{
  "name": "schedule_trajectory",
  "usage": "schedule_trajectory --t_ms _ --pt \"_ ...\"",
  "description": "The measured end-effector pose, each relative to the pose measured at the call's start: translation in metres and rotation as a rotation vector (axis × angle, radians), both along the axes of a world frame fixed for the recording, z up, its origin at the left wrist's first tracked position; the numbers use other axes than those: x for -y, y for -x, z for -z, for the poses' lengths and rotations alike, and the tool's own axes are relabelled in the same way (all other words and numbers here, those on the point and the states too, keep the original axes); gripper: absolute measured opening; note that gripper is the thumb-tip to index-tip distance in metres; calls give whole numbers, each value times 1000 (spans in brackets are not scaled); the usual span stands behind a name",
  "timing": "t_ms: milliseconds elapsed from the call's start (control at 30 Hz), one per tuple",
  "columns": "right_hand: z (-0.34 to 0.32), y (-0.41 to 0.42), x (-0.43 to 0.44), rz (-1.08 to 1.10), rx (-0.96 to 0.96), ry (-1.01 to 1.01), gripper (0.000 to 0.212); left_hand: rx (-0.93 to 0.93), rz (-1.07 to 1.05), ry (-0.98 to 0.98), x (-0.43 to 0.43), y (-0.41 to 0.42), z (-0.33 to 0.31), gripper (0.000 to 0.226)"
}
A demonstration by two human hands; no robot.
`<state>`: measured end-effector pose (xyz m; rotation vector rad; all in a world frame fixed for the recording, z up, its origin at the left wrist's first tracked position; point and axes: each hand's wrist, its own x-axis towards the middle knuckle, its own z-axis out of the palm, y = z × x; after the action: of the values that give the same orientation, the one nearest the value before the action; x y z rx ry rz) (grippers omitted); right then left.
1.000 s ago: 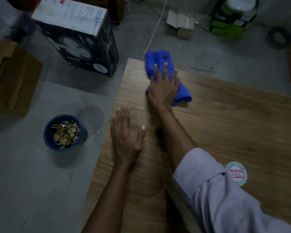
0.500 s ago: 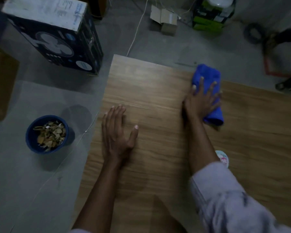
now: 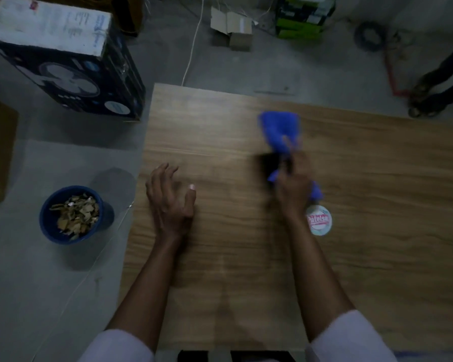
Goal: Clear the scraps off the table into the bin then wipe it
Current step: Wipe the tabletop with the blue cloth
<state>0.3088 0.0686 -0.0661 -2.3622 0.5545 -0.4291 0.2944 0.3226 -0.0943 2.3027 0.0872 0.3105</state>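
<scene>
my right hand (image 3: 294, 186) has its grip bunched on the blue microfibre cloth (image 3: 281, 134) mid wooden table (image 3: 246, 244), left hand (image 3: 169, 198) loose and empty on it; risk: the wad skips patches or drags across the round white sticker (image 3: 319, 220) just beside it.

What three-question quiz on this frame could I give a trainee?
1. True or false: the bin stands on the table.
2. Which hand has a grip on the blue cloth? A) left hand B) right hand
3. What fills the bin?

Key:
1. False; it stands on the floor, left of the table.
2. B
3. Scraps.
</scene>
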Motion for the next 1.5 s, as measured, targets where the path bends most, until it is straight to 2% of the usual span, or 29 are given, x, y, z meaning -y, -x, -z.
schedule_trajectory --t_ms 67,100,133,267,367,433,500,567,633,667,700,733,767,833,867,933,1067,1133,1233,1267,1300,1367,1433,1500 --pt "6 3 35 283 -322 123 46 -12 33 -32 4 3 6 51" --pt "14 -3 37 329 -459 136 47 -15 36 -39 4 5 8 51" --pt "22 -13 29 297 -498 154 48 -16 27 -38 4 5 10 51" --pt "39 -72 -65 -29 -351 309 48 -37 -36 27 -2 1 10 57" --pt "40 -98 -139 -228 -274 293 52 -66 -92 108 -4 -6 5 61" --pt "39 -102 -172 -399 -187 234 54 -40 -181 222 -4 -11 1 62" --pt "33 -102 -197 -652 -226 127 49 -40 -302 350 -4 -16 -5 64" --pt "15 -91 -205 -839 -212 -106 51 -35 -365 428 -2 -18 -11 62" --pt "-8 -75 -185 -741 -63 -445 61 -10 -382 423 -4 -14 -18 58" --pt "-12 -64 -163 -606 37 -493 63 -2 -377 425 -7 -11 -18 54" --pt "-14 -52 -135 -425 128 -429 58 1 -362 430 -9 -7 -19 50" --pt "-10 -41 -102 -223 175 -276 49 5 -338 422 -12 -4 -17 46" --pt "-3 -30 -71 -37 135 -98 42 3 -310 402 -14 -2 -14 44" --pt "14 -16 -36 212 -223 133 41 6 -248 333 -15 4 -6 44" --pt "26 -15 -38 253 -351 192 44 19 -216 301 -17 7 0 44" --pt "44 -25 -64 179 -365 266 48 45 -178 270 -20 11 7 44" --pt "53 -41 -151 -118 -142 308 64 63 -197 433 -25 15 6 39" --pt "51 -32 -192 -310 -74 200 64 21 -209 574 -31 13 8 41" --pt "27 -11 -234 -612 -89 -132 47 -54 -242 704 -43 7 1 42" --pt "17 -5 -236 -649 -98 -237 48 -64 -279 761 -47 9 -4 40" --pt "7 -1 -228 -651 -82 -322 55 -58 -321 797 -50 13 -10 39" --pt "-16 16 -191 -539 32 -343 63 -42 -362 778 -59 34 -21 36" --pt "-16 41 -125 -288 127 -243 61 -49 -318 727 -64 63 -25 35" --pt "-5 65 -65 -36 87 -90 53 -70 -215 613 -65 89 -22 41"
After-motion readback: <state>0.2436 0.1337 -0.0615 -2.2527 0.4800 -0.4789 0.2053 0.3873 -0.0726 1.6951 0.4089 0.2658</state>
